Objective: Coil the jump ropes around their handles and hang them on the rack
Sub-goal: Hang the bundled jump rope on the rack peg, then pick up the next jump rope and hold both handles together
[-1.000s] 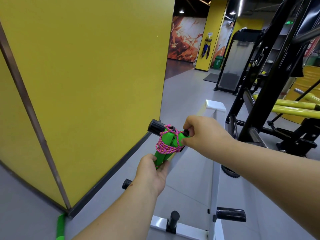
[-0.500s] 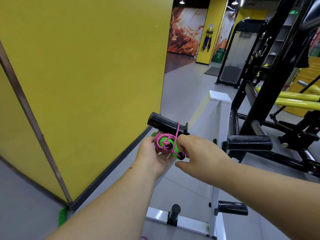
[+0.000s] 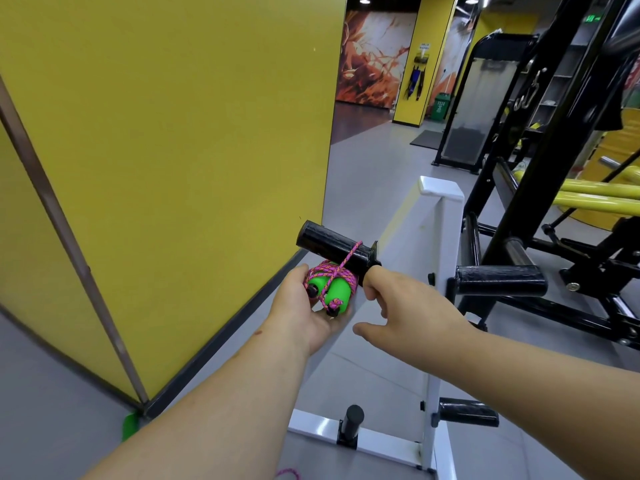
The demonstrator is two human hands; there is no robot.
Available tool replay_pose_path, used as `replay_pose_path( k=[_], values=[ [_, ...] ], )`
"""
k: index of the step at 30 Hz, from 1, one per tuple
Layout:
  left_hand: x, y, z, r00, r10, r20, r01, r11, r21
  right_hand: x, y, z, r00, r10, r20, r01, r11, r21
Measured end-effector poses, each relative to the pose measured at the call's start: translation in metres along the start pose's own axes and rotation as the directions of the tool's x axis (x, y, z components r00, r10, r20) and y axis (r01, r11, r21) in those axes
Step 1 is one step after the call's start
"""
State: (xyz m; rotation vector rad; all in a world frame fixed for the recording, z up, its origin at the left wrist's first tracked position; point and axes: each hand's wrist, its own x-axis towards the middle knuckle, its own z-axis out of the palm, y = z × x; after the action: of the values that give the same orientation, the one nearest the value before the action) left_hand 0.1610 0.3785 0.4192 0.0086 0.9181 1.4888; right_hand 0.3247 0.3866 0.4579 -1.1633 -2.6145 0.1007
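A jump rope bundle [image 3: 333, 288] with two green handles wrapped in pink cord hangs by a cord loop over a black peg [image 3: 335, 244] of the white rack [image 3: 440, 258]. My left hand [image 3: 304, 313] cups the bundle from below and the left. My right hand [image 3: 412, 306] is just right of the bundle with fingers spread; its index finger touches the peg's base, and it holds nothing.
A yellow wall panel [image 3: 173, 168] stands close on the left. More black pegs [image 3: 500, 280] stick out of the rack's right side and base. Black and yellow gym machines [image 3: 571, 202] fill the right. A green handle [image 3: 130, 426] and a bit of pink cord [image 3: 287, 474] lie on the floor.
The bundle went from held upright in front of the peg to hanging from it by its loop. My right hand let go of the cord and opened; the left shifted under the bundle.
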Motion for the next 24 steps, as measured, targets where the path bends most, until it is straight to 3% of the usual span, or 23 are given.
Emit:
replay_pose_path(
  k=[10,17,24],
  values=[
    [-0.007,0.003,-0.006,1.000,0.015,-0.024,-0.015,1.000,-0.002,0.002,0.000,0.003,0.999,0.032,-0.010,-0.032,0.999,0.002],
    [-0.013,0.009,-0.011,0.998,0.044,-0.053,-0.039,0.995,0.087,0.007,-0.021,-0.004,0.999,0.040,-0.028,-0.039,0.998,0.043],
    [-0.023,0.020,-0.034,0.976,0.178,-0.124,-0.137,0.949,0.285,0.008,-0.042,-0.010,0.990,0.133,-0.047,-0.131,0.990,0.057]
  ],
)
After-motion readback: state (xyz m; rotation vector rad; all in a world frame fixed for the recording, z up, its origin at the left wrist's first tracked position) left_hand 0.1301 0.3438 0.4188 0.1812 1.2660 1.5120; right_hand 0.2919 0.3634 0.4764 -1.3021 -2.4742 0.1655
